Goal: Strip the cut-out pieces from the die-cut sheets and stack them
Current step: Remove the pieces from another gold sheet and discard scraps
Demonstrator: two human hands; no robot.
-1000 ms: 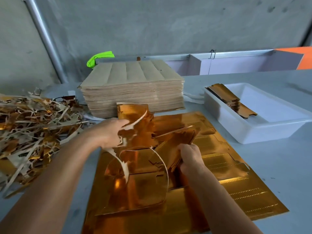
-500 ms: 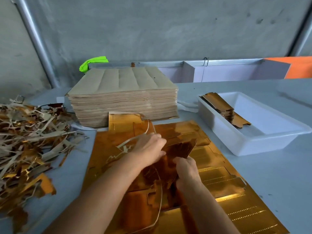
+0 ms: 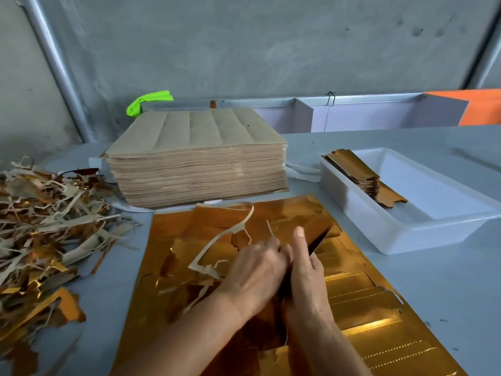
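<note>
Fingers of the left hand (image 3: 259,270) curl down onto a bundle of shiny gold die-cut pieces (image 3: 303,253), and the right hand (image 3: 306,272) clamps the same bundle from the other side, its forefinger stretched straight along the top edge. Both hands meet over the middle of the gold foil die-cut sheet (image 3: 366,321) that lies flat on the pale grey table (image 3: 447,294). A thin, pale strip of waste trim (image 3: 222,237) loops up from the sheet just to the left of the left hand; whether the fingers hold it I cannot tell.

Behind the sheet stands a thick stack of brown-backed unstripped sheets (image 3: 198,164), square and tall. To the right sits a white plastic rectangular tray (image 3: 406,234), and inside it, against its far left end, rests a small stack of stripped gold cut-outs (image 3: 360,175). On the left side of the table sprawls a loose heap of gold and beige scrap strips (image 3: 46,226). A bright green bit of cloth (image 3: 146,101) pokes out behind the tall stack, near the grey concrete wall (image 3: 271,44).
</note>
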